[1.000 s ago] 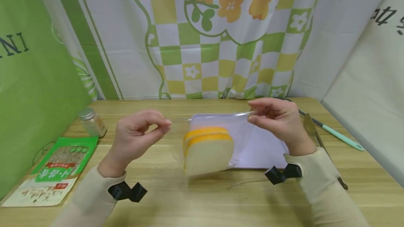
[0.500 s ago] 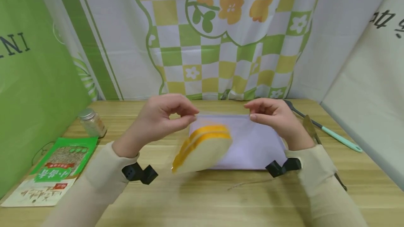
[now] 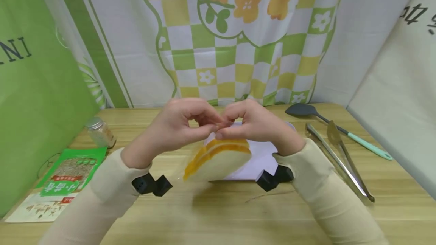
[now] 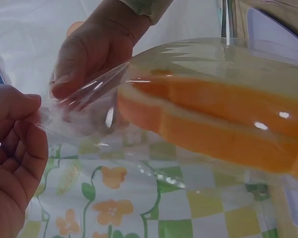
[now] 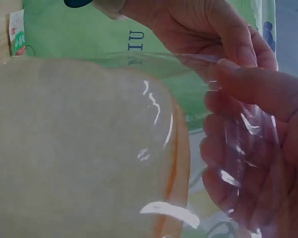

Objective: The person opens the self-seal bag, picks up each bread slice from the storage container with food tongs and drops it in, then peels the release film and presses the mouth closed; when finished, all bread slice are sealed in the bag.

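Two slices of bread [image 3: 218,162] with orange crusts hang in a clear plastic bag [image 5: 154,111] above the front of a lilac tray [image 3: 262,158]. My left hand [image 3: 185,124] pinches the bag's mouth between thumb and fingers. Right against it, my right hand [image 3: 252,124] pinches the same gathered edge from the other side. In the left wrist view, the film bunches at the left fingers [image 4: 32,129], and the bread crusts [image 4: 228,124] lie to the right. The right wrist view has the film across the right fingers [image 5: 218,139]. Fingertips of both hands overlap in the head view, hiding the exact grip.
At the right lie a spatula [image 3: 340,127] with a mint handle and metal tongs [image 3: 340,162]. A small lidded jar [image 3: 101,133] and a green-and-white seed packet [image 3: 64,180] stand and lie at the left. A thin twist tie [image 3: 269,196] lies before the tray.
My hands have come together: the left moved right and up, then the right moved left to meet it. The bagged slices tilted, and the bag's mouth is now gathered narrow.
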The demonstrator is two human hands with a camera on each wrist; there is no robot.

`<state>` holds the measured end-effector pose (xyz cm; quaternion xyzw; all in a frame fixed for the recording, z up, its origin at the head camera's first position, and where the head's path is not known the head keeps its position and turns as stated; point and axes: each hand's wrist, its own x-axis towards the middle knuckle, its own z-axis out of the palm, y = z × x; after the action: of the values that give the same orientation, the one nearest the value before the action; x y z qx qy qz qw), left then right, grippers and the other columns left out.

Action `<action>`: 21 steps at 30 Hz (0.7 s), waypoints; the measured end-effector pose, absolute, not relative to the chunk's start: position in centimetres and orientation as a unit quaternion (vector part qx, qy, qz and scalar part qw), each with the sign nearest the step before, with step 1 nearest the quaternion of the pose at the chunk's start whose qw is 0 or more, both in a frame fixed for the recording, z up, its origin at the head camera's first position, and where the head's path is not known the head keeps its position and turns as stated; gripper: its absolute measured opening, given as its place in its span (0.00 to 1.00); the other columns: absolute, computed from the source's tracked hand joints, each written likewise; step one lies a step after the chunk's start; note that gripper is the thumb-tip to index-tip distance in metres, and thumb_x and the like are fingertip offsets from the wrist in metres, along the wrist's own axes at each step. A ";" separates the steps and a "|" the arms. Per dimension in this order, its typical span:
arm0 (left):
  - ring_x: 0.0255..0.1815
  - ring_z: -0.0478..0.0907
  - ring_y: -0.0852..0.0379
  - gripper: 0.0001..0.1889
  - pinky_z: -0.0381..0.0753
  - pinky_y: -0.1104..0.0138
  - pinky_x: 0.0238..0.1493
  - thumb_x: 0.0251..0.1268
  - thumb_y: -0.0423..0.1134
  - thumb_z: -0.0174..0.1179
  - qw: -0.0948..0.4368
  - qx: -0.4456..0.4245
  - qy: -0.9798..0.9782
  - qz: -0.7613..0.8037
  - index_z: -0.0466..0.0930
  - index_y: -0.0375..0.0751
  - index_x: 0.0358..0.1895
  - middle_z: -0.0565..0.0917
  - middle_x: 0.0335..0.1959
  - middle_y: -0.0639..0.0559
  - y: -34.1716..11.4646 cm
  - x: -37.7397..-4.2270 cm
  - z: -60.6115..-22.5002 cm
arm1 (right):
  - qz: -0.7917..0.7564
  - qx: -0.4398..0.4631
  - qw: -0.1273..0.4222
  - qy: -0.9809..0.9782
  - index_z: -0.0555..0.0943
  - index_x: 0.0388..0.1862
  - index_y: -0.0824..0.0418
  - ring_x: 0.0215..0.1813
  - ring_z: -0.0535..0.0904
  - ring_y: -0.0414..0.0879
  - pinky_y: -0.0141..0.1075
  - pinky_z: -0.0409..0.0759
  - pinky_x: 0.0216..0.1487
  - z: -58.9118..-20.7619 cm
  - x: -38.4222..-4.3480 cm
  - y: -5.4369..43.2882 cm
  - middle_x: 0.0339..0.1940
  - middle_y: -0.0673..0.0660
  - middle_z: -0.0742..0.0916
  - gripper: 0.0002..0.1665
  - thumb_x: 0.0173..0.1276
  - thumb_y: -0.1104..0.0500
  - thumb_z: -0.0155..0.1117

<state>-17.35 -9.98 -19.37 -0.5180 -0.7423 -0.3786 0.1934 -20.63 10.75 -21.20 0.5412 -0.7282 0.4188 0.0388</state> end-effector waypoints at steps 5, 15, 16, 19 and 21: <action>0.26 0.74 0.64 0.08 0.76 0.73 0.29 0.49 0.21 0.61 0.223 -0.505 -0.741 -0.383 0.82 0.36 0.30 0.81 0.24 0.53 -10.4 -16.9 -19.3 | 0.406 0.494 0.015 -0.769 0.85 0.25 0.60 0.25 0.77 0.38 0.32 0.75 0.29 -21.4 -20.4 11.2 0.23 0.47 0.85 0.02 0.54 0.63 0.70; 0.26 0.74 0.64 0.09 0.74 0.73 0.27 0.46 0.19 0.61 0.243 -0.493 -0.732 -0.403 0.82 0.35 0.29 0.82 0.25 0.52 -11.4 -16.7 -19.6 | 0.379 0.421 -0.019 -0.824 0.86 0.27 0.59 0.29 0.79 0.38 0.33 0.78 0.31 -22.6 -20.6 14.5 0.24 0.46 0.86 0.04 0.53 0.59 0.71; 0.26 0.74 0.64 0.10 0.74 0.73 0.27 0.46 0.18 0.61 0.245 -0.492 -0.731 -0.405 0.82 0.35 0.29 0.82 0.25 0.52 -11.5 -16.6 -19.7 | 0.373 0.416 -0.019 -0.829 0.86 0.28 0.58 0.29 0.79 0.38 0.33 0.78 0.32 -22.8 -20.7 14.8 0.25 0.46 0.86 0.04 0.54 0.59 0.71; 0.26 0.74 0.63 0.11 0.75 0.74 0.28 0.45 0.17 0.61 0.249 -0.484 -0.724 -0.424 0.82 0.34 0.29 0.82 0.25 0.50 -12.1 -16.4 -20.1 | 0.363 0.408 -0.014 -0.838 0.86 0.28 0.57 0.29 0.79 0.37 0.32 0.78 0.31 -23.4 -20.8 15.9 0.25 0.45 0.86 0.03 0.53 0.59 0.71; 0.26 0.74 0.63 0.12 0.75 0.75 0.29 0.44 0.16 0.60 0.252 -0.481 -0.716 -0.440 0.82 0.34 0.29 0.82 0.25 0.48 -12.5 -16.2 -20.4 | 0.359 0.411 -0.004 -0.838 0.86 0.27 0.57 0.28 0.78 0.36 0.32 0.78 0.31 -24.0 -20.8 16.6 0.25 0.45 0.86 0.03 0.54 0.59 0.71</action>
<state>-16.18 -12.50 -20.40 -0.4807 -0.7158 -0.4395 0.2516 -20.84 16.62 -24.00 0.4111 -0.8379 0.3591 -0.0040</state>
